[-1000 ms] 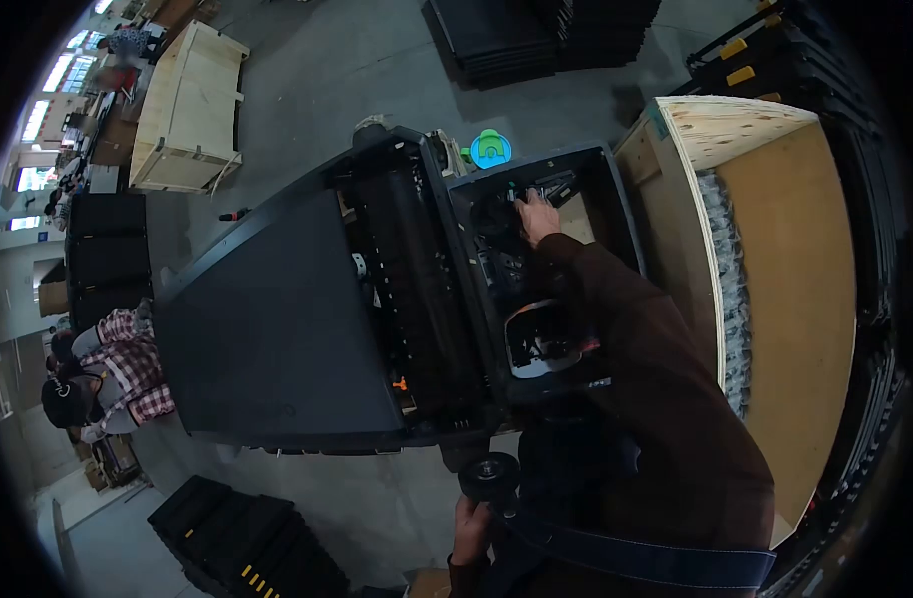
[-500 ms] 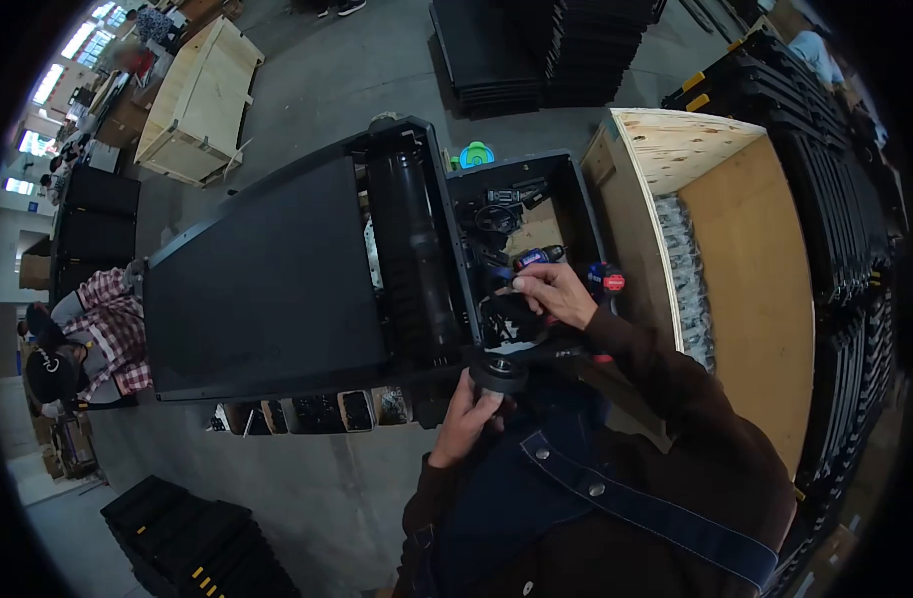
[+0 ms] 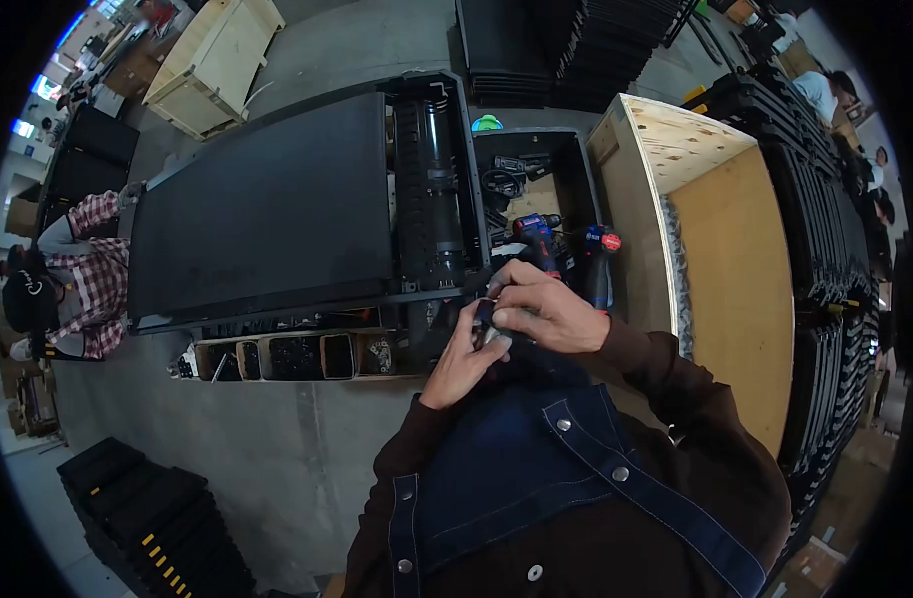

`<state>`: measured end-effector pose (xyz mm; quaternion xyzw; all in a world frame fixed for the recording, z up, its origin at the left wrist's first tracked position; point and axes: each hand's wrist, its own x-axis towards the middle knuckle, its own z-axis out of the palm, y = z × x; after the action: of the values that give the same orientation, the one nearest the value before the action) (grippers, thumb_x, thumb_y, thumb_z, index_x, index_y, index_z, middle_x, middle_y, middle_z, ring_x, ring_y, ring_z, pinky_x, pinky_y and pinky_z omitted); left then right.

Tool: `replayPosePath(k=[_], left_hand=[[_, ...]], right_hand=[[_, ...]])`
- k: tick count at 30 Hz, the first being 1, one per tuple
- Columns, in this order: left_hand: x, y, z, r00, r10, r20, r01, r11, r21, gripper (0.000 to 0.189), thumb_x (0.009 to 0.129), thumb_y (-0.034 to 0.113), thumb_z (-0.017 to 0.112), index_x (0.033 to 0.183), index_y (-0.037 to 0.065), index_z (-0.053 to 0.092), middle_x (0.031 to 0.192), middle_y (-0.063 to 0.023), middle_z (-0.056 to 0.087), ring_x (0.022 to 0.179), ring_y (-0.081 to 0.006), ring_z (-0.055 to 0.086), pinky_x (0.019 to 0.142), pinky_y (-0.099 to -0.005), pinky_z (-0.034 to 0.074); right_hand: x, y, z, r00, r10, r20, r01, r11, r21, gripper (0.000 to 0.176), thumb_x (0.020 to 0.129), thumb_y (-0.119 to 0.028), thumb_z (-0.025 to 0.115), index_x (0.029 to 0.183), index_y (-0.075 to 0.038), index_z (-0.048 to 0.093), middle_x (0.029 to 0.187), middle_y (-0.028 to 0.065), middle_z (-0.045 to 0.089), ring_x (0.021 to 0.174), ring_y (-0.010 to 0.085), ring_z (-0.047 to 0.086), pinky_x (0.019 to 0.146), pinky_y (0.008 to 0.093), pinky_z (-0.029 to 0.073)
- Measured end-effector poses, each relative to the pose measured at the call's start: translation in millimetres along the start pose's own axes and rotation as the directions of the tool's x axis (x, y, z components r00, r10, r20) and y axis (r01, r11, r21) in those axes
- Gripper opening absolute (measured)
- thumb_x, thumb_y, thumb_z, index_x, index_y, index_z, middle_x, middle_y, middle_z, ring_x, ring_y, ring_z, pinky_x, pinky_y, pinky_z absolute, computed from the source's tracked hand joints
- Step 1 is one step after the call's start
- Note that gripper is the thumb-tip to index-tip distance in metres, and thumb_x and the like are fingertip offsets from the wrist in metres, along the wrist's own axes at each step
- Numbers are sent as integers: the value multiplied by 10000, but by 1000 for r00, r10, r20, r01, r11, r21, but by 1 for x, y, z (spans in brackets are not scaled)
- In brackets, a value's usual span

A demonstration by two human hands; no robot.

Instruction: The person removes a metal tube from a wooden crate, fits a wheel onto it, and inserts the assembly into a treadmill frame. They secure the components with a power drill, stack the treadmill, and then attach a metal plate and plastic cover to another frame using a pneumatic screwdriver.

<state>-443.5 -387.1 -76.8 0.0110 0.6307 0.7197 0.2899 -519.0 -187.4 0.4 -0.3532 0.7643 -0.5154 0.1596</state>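
Observation:
My left hand point(image 3: 463, 357) and my right hand point(image 3: 542, 311) meet in front of my chest, at the near edge of a large black machine point(image 3: 267, 214). Between them is a small black wheel point(image 3: 483, 317), mostly hidden by the fingers. The left hand grips it from below, and the right hand curls over it from above. Whether the right hand also pinches a small part, I cannot tell. Just beyond the hands, two blue and red power drills point(image 3: 536, 239) point(image 3: 598, 261) stand in a black bin point(image 3: 579, 164).
The machine's open end shows a long black roller point(image 3: 432, 184). A tall wooden crate point(image 3: 736, 249) stands at the right. A tray of small compartments point(image 3: 287, 357) lies on the floor. A person in a plaid shirt point(image 3: 78, 279) crouches at the left. Black parts point(image 3: 157, 518) are stacked at the lower left.
My right hand has come back from the bin to meet the left. The left hand has raised the wheel from below the machine's edge up to it. The view has shifted.

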Motion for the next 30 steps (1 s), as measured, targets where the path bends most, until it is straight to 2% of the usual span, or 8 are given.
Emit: replayPosePath(k=[3, 6, 16, 20, 23, 25, 27, 30], left_hand=[[-9, 1, -3, 973, 194, -121, -197, 980, -6, 674, 961, 176, 641, 1510, 94, 259, 963, -99, 613, 800, -144, 626, 594, -270, 505], [-30, 19, -17, 990, -31, -137, -8, 961, -276, 659, 951, 200, 671, 1483, 135, 287, 948, -96, 588, 702, -123, 583, 517, -263, 469], [-14, 50, -36, 986, -35, -164, -40, 900, -435, 641, 980, 356, 648, 1452, 83, 310, 964, -106, 591, 707, -125, 596, 537, -248, 486], [51, 98, -61, 962, 107, -250, -129, 989, -76, 567, 940, 293, 692, 1374, 41, 428, 962, -109, 641, 812, -175, 650, 690, -298, 542], [116, 168, -91, 975, 122, -187, -29, 899, 436, 509, 911, 296, 716, 1299, 19, 535, 958, -139, 680, 931, -306, 687, 855, -379, 526], [171, 203, -109, 917, 350, -190, -35, 545, 838, 411, 894, 274, 716, 1219, 44, 618, 956, -150, 664, 880, -372, 648, 815, -428, 514], [213, 224, -114, 554, 818, -156, -162, 290, 943, 385, 869, 263, 731, 1190, 70, 646, 964, -123, 641, 914, -371, 607, 814, -444, 504], [246, 224, -147, 486, 848, -211, -152, 320, 935, 227, 887, 185, 689, 1078, 66, 660, 1043, -113, 598, 983, -328, 585, 855, -433, 477]], right_hand=[[4, -26, 23, 1000, -29, 1, 28, 963, -266, 198, 926, -176, 677, 872, 12, 647, 1136, 137, 560, 1045, 323, 541, 902, 405, 451], [-15, -30, 29, 995, 30, -91, -65, 910, -410, 223, 917, -213, 680, 841, -4, 668, 1065, 105, 593, 995, 305, 537, 858, 398, 450], [8, 29, 21, 966, 186, -181, -214, 965, -153, 472, 791, -452, 809, 958, -20, 719, 1110, 117, 648, 1088, 316, 598, 915, 408, 494], [72, 28, -21, 991, 81, -102, -91, 991, -97, 992, 725, -402, 868, 1506, -78, 350, 1359, 225, 507, 1221, 376, 564, 1051, 421, 455], [135, 63, -43, 967, 47, -249, -54, 998, -21, 764, 777, -236, 803, 1434, -63, 455, 1374, 204, 547, 1288, 344, 552, 1057, 415, 452], [182, 87, -66, 885, 204, -418, -123, 970, 212, 625, 809, -217, 755, 1364, -52, 521, 1309, 195, 603, 1237, 328, 593, 1034, 392, 463], [235, 135, -93, 775, 217, -594, -107, 971, 215, 508, 890, -288, 715, 1298, -34, 554, 1092, 151, 677, 886, 231, 676, 800, 336, 532], [298, 175, -141, 694, 299, -656, -121, 945, 303, 506, 933, -397, 699, 1259, -35, 564, 889, 77, 675, 611, 119, 606, 558, 281, 498]])
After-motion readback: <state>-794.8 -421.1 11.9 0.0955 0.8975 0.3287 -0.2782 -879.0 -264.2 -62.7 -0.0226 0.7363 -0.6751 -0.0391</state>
